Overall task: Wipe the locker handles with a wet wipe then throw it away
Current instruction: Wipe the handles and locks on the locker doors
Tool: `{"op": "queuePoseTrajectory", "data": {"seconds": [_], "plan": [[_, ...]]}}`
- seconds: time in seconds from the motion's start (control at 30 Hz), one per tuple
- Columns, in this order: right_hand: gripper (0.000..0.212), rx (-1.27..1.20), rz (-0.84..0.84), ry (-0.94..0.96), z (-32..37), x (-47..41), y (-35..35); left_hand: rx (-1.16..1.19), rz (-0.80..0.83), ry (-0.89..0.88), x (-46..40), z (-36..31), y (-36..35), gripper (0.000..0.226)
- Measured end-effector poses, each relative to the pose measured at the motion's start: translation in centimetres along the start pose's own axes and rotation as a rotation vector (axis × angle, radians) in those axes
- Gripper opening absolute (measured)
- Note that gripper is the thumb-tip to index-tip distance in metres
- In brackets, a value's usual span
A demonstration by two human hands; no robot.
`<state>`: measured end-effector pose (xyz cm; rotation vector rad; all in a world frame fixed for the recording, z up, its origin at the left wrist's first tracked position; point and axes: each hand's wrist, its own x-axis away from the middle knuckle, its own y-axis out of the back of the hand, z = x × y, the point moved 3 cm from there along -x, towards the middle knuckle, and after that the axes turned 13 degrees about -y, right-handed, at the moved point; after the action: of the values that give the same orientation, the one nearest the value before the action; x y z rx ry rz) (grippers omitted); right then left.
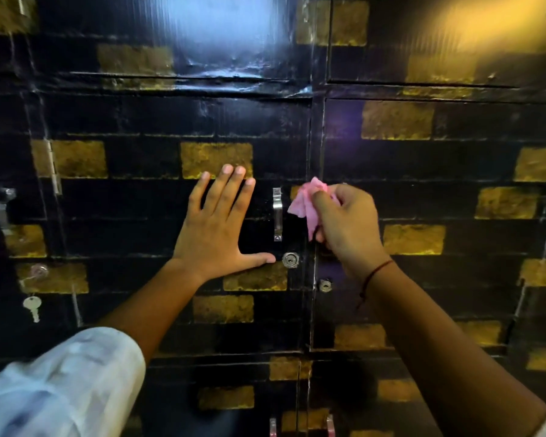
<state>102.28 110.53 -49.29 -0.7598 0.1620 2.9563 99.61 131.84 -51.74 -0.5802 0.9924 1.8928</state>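
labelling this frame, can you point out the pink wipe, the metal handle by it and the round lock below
pink wipe [304, 203], head view, on the crumpled middle.
metal handle [277, 213], head view, on the middle of its bar.
round lock [290, 259], head view, on its face.

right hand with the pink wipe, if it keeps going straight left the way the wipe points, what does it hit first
Most likely the silver door handle. The right hand holds the pink wipe just to that handle's right, with only bare door between. Depth is unclear, so whether it's already touching I cannot tell.
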Motion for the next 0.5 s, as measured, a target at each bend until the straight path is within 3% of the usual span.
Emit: {"op": "queuePoseTrajectory", "data": {"seconds": [0.1,0.2,0.4,0.5], "plan": [[0.027,0.348,-0.169,0.230,-0.7,-1.0,3.3,0.068,-0.082,0.002,-1.0,-0.8,1.3,0.132],[0.024,0.568,-0.266,0.294,-1.0,-2.0,5.6,0.064,-0.115,-0.110,-3.5,-3.3,2.5,0.130],[0.028,0.708,-0.050,0.485,-1.3,-2.0,5.0,-0.039,0.008,-0.161,-7.6,-6.5,1.7,0.135],[0.028,0.564,-0.037,0.500,-2.0,-0.8,5.8,-0.072,-0.009,-0.158,-7.5,-6.6,1.1,0.133]]}}
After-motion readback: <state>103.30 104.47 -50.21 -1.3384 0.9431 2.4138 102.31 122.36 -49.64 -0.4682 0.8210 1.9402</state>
